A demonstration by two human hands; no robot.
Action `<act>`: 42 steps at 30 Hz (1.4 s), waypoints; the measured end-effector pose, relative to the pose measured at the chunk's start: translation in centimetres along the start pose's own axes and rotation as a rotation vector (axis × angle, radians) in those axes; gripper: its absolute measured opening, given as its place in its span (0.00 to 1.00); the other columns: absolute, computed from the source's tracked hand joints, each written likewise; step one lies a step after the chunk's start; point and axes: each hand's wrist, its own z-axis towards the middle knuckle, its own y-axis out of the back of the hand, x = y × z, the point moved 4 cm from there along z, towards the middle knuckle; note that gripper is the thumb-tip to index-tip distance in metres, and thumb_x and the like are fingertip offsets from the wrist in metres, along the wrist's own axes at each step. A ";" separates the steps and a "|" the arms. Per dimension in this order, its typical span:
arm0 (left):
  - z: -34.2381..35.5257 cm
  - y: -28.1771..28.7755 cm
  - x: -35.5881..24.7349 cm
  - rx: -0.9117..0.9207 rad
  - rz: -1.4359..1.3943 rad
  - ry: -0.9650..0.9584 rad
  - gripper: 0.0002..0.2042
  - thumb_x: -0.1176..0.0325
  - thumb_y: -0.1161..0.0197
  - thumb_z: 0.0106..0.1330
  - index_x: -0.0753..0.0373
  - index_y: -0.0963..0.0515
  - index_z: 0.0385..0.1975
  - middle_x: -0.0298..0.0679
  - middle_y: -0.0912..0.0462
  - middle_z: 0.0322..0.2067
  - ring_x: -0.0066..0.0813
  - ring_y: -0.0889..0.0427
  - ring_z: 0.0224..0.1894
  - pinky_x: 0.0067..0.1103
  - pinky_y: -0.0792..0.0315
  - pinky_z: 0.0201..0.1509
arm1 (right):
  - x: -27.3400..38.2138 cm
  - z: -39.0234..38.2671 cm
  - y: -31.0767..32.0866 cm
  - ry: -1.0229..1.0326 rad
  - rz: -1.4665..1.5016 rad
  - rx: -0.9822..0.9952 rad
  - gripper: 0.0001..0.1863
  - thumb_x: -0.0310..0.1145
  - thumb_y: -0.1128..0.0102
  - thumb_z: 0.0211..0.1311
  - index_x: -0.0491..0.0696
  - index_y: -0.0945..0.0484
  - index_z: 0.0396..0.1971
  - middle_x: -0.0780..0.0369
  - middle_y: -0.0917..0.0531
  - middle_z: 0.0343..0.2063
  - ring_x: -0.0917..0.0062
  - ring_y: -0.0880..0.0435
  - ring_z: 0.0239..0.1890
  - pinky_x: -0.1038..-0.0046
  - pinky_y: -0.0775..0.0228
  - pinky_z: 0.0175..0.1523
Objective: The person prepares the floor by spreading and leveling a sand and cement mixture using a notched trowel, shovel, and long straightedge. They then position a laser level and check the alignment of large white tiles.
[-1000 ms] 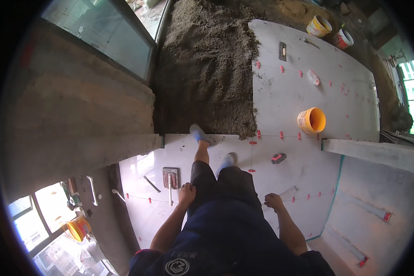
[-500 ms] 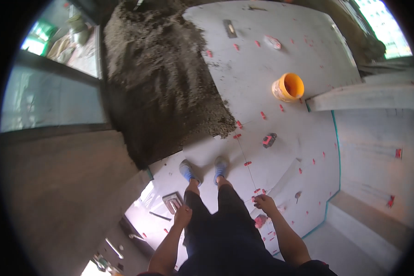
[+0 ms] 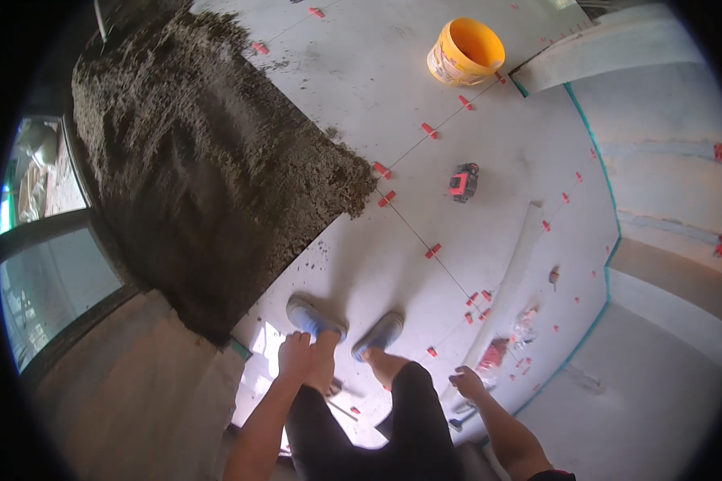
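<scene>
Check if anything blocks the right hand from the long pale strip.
Nothing visible stands between the right hand and the near end of the long pale strip; contact can't be told. Red clips lie outside that gap.

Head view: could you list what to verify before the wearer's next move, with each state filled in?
1. Both grey-blue shoes on the pale grey tiles, off the dark rough mortar: ok.
2. Round yellow bucket upright: ok.
3. Left hand without a visible tool: ok.
4. Right hand clear of the long pale straight bar: cannot tell, contact is unclear.
5. Floor beside the right hand clear: not ok, a crumpled reddish bag lies there.
</scene>
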 end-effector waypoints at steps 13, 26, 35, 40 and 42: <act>41.4 -13.0 -9.2 -0.306 0.760 -0.671 0.29 0.53 0.58 0.65 0.67 0.46 0.61 0.42 0.50 0.64 0.35 0.58 0.68 0.35 0.65 0.69 | -31.6 19.9 -6.2 -0.641 -0.054 -0.687 0.44 0.46 0.39 0.49 0.36 0.49 0.60 0.44 0.43 0.58 0.56 0.45 0.62 0.63 0.56 0.65; 39.7 -2.1 0.3 -0.334 0.826 -0.212 0.41 0.36 0.69 0.62 0.65 0.55 0.64 0.44 0.59 0.66 0.35 0.68 0.69 0.36 0.73 0.68 | -36.6 25.2 -4.1 -0.738 0.218 -0.854 0.57 0.54 0.34 0.41 0.43 0.59 0.64 0.47 0.55 0.64 0.56 0.53 0.66 0.57 0.56 0.65; 36.6 -16.0 -5.0 -0.152 0.817 -0.721 0.40 0.38 0.62 0.60 0.67 0.51 0.63 0.46 0.56 0.66 0.39 0.62 0.69 0.35 0.69 0.69 | -36.1 27.2 -3.2 -0.639 0.367 -0.845 0.69 0.38 0.21 0.27 0.42 0.68 0.64 0.51 0.59 0.65 0.60 0.56 0.66 0.66 0.59 0.67; 39.2 -14.9 -4.4 -0.134 0.807 -0.548 0.42 0.38 0.57 0.59 0.66 0.56 0.64 0.46 0.58 0.66 0.35 0.64 0.69 0.34 0.70 0.69 | -33.0 25.6 -0.4 -0.600 0.285 -0.841 0.69 0.40 0.22 0.28 0.43 0.68 0.64 0.51 0.62 0.65 0.59 0.61 0.67 0.63 0.64 0.68; 39.9 -13.3 -4.5 -0.173 0.887 -0.515 0.43 0.40 0.55 0.59 0.66 0.59 0.64 0.45 0.61 0.66 0.34 0.67 0.69 0.34 0.70 0.69 | -36.2 25.7 -1.2 -0.655 0.307 -0.789 0.69 0.40 0.22 0.28 0.43 0.69 0.64 0.51 0.64 0.65 0.59 0.65 0.67 0.63 0.66 0.68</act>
